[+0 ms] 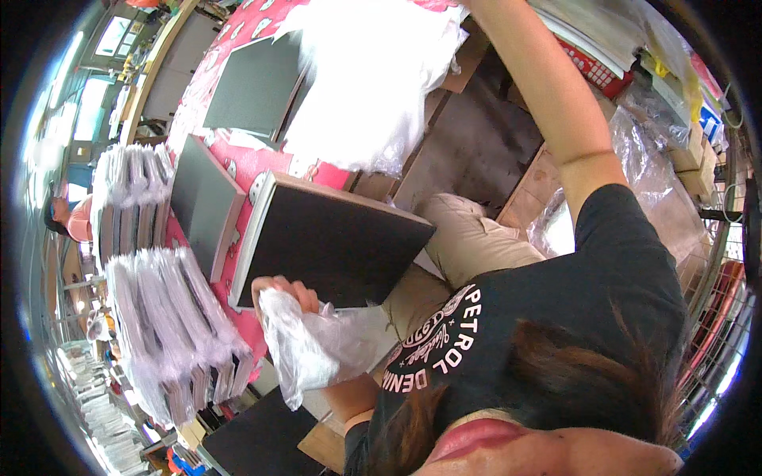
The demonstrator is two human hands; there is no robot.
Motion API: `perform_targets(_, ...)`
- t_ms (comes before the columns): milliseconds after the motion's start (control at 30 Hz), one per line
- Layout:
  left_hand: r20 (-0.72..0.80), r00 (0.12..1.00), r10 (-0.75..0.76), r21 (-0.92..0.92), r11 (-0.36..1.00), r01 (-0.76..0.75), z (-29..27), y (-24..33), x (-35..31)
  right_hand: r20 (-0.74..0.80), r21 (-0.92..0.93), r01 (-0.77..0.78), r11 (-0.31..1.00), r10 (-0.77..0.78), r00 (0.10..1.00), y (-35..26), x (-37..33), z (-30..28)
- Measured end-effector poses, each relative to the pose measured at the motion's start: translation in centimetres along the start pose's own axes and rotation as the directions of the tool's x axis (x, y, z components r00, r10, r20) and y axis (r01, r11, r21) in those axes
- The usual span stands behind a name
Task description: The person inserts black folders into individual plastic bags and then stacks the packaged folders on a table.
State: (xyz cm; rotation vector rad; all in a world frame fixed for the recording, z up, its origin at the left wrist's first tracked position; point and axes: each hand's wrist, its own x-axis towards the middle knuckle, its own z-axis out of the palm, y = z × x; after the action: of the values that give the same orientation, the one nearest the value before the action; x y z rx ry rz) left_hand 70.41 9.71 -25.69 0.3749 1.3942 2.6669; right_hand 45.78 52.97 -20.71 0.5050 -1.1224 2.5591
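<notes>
Pink-covered table (244,161), wrapped stacks (176,317), black panel (333,246), plastic film (305,345), left hand (286,292).
Table spreads around and beyond the hand; stacks sit past it; panel's corner is right by it. Left fingers curl, gripping film; right hand out of frame, grip unknown.

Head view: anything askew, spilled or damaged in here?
No spill or damage stands out. Untidiest is the crumpled clear plastic at right, unlike the neat stacks of wrapped panels at left. The white wrapping in the left hand is rumpled too, and the white sheeting at top is too overexposed to judge.
</notes>
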Motion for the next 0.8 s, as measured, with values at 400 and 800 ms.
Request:
perform_targets(400,0.077,0.928,0.365,0.844,-0.519,0.134,-0.5,2.8,4.7,-0.031,-0.674,0.405,-0.618,0.572,0.82,4.6,12.9,-15.9)
perform_targets(800,-0.151,0.931,0.332,0.748,-0.577,0.328,1.6,-1.0,9.8,0.844,-0.124,0.088,-0.988,-0.058,0.533,11.7,27.6,-15.1)
